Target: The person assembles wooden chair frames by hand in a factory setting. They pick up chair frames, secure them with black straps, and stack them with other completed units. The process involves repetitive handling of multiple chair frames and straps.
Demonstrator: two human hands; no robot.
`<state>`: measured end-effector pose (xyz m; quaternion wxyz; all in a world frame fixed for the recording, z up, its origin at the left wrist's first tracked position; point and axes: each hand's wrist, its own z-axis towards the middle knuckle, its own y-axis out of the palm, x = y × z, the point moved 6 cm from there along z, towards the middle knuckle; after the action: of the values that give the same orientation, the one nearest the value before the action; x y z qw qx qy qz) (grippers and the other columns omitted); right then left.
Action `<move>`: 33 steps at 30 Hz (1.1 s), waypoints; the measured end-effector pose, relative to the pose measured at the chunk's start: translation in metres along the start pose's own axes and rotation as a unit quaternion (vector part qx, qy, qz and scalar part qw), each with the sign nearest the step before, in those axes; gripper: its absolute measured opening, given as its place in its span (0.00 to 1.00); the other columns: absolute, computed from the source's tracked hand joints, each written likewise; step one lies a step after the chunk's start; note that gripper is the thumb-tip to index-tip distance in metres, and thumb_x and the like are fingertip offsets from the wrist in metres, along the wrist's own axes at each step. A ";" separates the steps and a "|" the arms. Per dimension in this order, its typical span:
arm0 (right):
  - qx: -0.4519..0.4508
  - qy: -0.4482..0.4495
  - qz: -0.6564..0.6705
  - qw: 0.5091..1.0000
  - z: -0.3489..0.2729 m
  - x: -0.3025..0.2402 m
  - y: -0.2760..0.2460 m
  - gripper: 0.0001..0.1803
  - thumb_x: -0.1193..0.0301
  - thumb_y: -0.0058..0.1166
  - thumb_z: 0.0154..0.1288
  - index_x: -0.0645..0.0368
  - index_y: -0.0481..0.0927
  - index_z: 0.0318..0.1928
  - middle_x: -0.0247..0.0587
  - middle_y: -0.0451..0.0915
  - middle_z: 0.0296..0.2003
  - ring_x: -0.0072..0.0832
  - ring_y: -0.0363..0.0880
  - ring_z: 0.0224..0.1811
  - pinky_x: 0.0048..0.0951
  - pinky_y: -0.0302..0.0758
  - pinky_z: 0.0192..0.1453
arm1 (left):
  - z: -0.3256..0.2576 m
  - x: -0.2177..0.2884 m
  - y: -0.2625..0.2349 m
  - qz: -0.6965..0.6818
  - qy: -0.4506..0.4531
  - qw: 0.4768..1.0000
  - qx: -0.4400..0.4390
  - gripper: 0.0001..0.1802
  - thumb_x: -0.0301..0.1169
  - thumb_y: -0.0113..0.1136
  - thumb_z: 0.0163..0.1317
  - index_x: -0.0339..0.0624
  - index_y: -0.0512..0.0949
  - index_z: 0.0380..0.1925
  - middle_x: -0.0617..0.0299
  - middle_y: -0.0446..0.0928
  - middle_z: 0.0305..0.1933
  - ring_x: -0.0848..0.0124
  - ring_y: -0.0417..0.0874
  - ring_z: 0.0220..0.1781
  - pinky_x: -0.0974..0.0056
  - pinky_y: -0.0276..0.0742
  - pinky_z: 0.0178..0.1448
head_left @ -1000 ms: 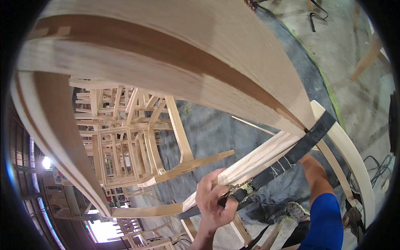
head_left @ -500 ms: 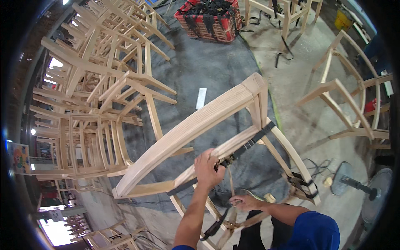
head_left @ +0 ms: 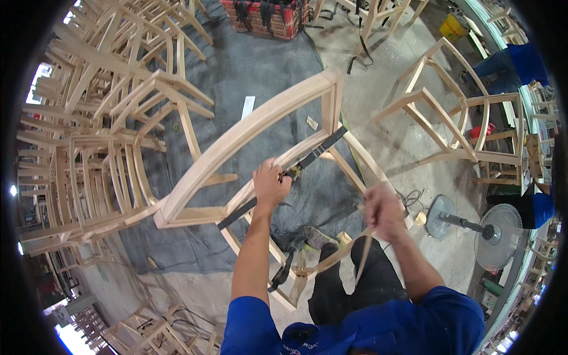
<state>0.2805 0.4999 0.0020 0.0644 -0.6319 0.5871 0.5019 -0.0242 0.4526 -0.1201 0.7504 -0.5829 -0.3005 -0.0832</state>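
left hand (head_left: 270, 184) fingers clamp black webbing strap (head_left: 313, 152) along pale wooden chair frame (head_left: 248, 127) rail (runs up-right); right hand (head_left: 383, 210) blurred, grip unclear, nearer loose strap tail.

Workshop floor around the work
Stacked unfinished chair frames (head_left: 100, 136) stand left on a grey mat (head_left: 248, 77); a red crate (head_left: 266, 15) beyond; a floor fan (head_left: 500, 236) right.

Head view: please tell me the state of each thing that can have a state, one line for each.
Chair frame: unfinished, tilted, held up off the floor.
Black strap: pulled tight across the frame.
Left hand: closed on the strap's ratchet.
Right hand: blurred, gripping the loose strap end.
Floor fan: lying on the floor; running or not, cannot tell.
Stacked chair frames: piled, unfinished.
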 end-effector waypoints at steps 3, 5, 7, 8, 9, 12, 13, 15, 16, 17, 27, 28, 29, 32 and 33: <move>0.071 -0.027 -0.227 0.971 0.014 0.106 -0.005 0.18 0.57 0.44 0.82 0.59 0.76 0.47 0.29 0.72 0.26 0.14 0.67 0.20 0.19 0.64 0.21 | 0.000 0.004 -0.001 -0.001 0.012 1.000 -0.003 0.11 0.34 0.60 0.47 0.40 0.78 0.30 0.46 0.76 0.57 0.48 0.75 0.61 0.45 0.66 0.64; 0.079 0.071 -0.108 0.988 0.017 0.140 0.006 0.17 0.59 0.44 0.82 0.60 0.77 0.47 0.28 0.72 0.27 0.13 0.67 0.21 0.19 0.66 0.23 | 0.000 0.003 -0.003 0.000 0.021 1.000 0.005 0.11 0.34 0.60 0.47 0.40 0.78 0.29 0.46 0.76 0.57 0.48 0.74 0.61 0.45 0.65 0.64; 0.075 0.080 -0.117 0.987 0.016 0.153 0.018 0.17 0.59 0.43 0.82 0.61 0.77 0.48 0.27 0.72 0.27 0.13 0.67 0.22 0.19 0.66 0.23 | -0.003 0.002 -0.004 0.012 0.042 0.999 0.015 0.12 0.32 0.62 0.47 0.42 0.75 0.32 0.48 0.76 0.57 0.47 0.75 0.59 0.45 0.66 0.62; 0.068 0.067 -0.122 0.988 0.018 0.142 0.029 0.18 0.57 0.44 0.83 0.59 0.75 0.48 0.27 0.71 0.27 0.12 0.68 0.22 0.17 0.67 0.23 | -0.002 0.001 -0.004 0.013 0.043 0.999 0.020 0.12 0.32 0.62 0.47 0.42 0.75 0.32 0.48 0.76 0.57 0.47 0.75 0.59 0.45 0.66 0.62; 0.076 0.020 -0.137 0.987 0.021 0.117 0.040 0.17 0.58 0.44 0.82 0.60 0.76 0.49 0.27 0.72 0.27 0.12 0.68 0.21 0.17 0.67 0.22 | -0.002 0.000 -0.003 0.013 0.045 0.999 0.027 0.12 0.32 0.63 0.47 0.42 0.75 0.32 0.48 0.76 0.57 0.47 0.75 0.58 0.45 0.66 0.62; 0.091 -0.103 -0.171 0.976 0.030 0.021 0.067 0.16 0.60 0.43 0.82 0.61 0.76 0.49 0.28 0.72 0.25 0.12 0.69 0.19 0.17 0.67 0.20 | -0.004 -0.002 -0.003 0.007 0.041 0.998 0.038 0.12 0.31 0.62 0.47 0.43 0.75 0.32 0.49 0.76 0.57 0.47 0.76 0.57 0.46 0.66 0.62; 0.100 -0.132 -0.198 0.966 0.030 -0.010 0.075 0.16 0.60 0.43 0.83 0.61 0.76 0.49 0.27 0.71 0.24 0.12 0.68 0.18 0.17 0.67 0.19 | -0.004 0.000 -0.004 0.007 0.040 0.998 0.040 0.11 0.31 0.62 0.47 0.43 0.75 0.32 0.49 0.76 0.57 0.47 0.76 0.57 0.46 0.66 0.62; 0.084 -0.094 -0.238 0.963 0.038 -0.041 0.082 0.17 0.60 0.42 0.83 0.61 0.76 0.48 0.27 0.70 0.23 0.12 0.66 0.15 0.17 0.65 0.17 | -0.004 0.001 -0.004 0.004 0.031 0.999 0.033 0.11 0.30 0.62 0.47 0.42 0.76 0.32 0.48 0.76 0.57 0.47 0.75 0.59 0.45 0.65 0.63; 0.056 -0.025 -0.251 0.966 0.044 -0.043 0.084 0.17 0.59 0.42 0.82 0.61 0.76 0.48 0.26 0.70 0.22 0.12 0.65 0.15 0.18 0.63 0.16 | -0.005 0.000 -0.004 0.001 0.021 0.999 0.031 0.11 0.30 0.62 0.46 0.41 0.76 0.31 0.46 0.75 0.58 0.46 0.74 0.60 0.44 0.65 0.64; 0.026 0.045 -0.262 0.964 0.051 -0.041 0.086 0.18 0.59 0.42 0.82 0.61 0.76 0.48 0.26 0.69 0.22 0.12 0.64 0.14 0.18 0.62 0.15 | -0.007 -0.002 -0.004 0.001 0.010 1.000 0.030 0.11 0.30 0.63 0.45 0.40 0.76 0.30 0.44 0.75 0.58 0.45 0.74 0.61 0.43 0.64 0.66; 0.002 0.289 -0.082 0.954 0.110 0.131 0.038 0.16 0.61 0.42 0.82 0.62 0.75 0.48 0.27 0.67 0.21 0.14 0.58 0.13 0.20 0.54 0.11 | -0.016 0.032 -0.014 0.036 -0.030 0.991 0.129 0.12 0.28 0.63 0.44 0.39 0.75 0.30 0.46 0.70 0.57 0.44 0.70 0.60 0.41 0.66 0.61; 0.000 0.297 -0.080 0.952 0.111 0.134 0.034 0.16 0.62 0.41 0.82 0.62 0.75 0.48 0.28 0.67 0.21 0.14 0.57 0.13 0.21 0.54 0.12 | -0.015 0.033 -0.015 0.044 -0.040 0.992 0.115 0.12 0.29 0.63 0.45 0.39 0.76 0.31 0.48 0.70 0.53 0.45 0.71 0.57 0.42 0.67 0.59; -0.003 0.306 -0.079 0.949 0.110 0.135 0.032 0.16 0.62 0.41 0.82 0.62 0.75 0.48 0.29 0.66 0.21 0.15 0.57 0.13 0.22 0.54 0.12 | -0.018 0.032 -0.014 0.053 -0.051 0.992 0.101 0.12 0.29 0.64 0.46 0.40 0.78 0.33 0.50 0.70 0.50 0.47 0.72 0.55 0.43 0.68 0.57; -0.028 0.343 -0.018 0.939 0.122 0.135 0.032 0.16 0.61 0.42 0.82 0.62 0.74 0.50 0.28 0.66 0.22 0.15 0.57 0.14 0.21 0.53 0.13 | -0.019 0.030 -0.007 0.065 -0.072 0.993 0.066 0.10 0.31 0.65 0.46 0.43 0.78 0.30 0.55 0.71 0.41 0.51 0.74 0.48 0.47 0.69 0.52; -0.024 0.356 -0.003 0.934 0.124 0.134 0.032 0.16 0.61 0.43 0.82 0.62 0.74 0.50 0.27 0.66 0.22 0.14 0.57 0.15 0.21 0.53 0.13 | -0.019 0.028 -0.004 0.068 -0.077 0.993 0.055 0.09 0.32 0.65 0.47 0.44 0.78 0.29 0.56 0.71 0.38 0.52 0.75 0.45 0.48 0.70 0.50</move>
<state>0.1591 0.4826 -0.1373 -0.1626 -0.7722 0.5575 0.2576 0.0028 0.4403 -0.1043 0.7602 -0.5642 -0.3209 0.0296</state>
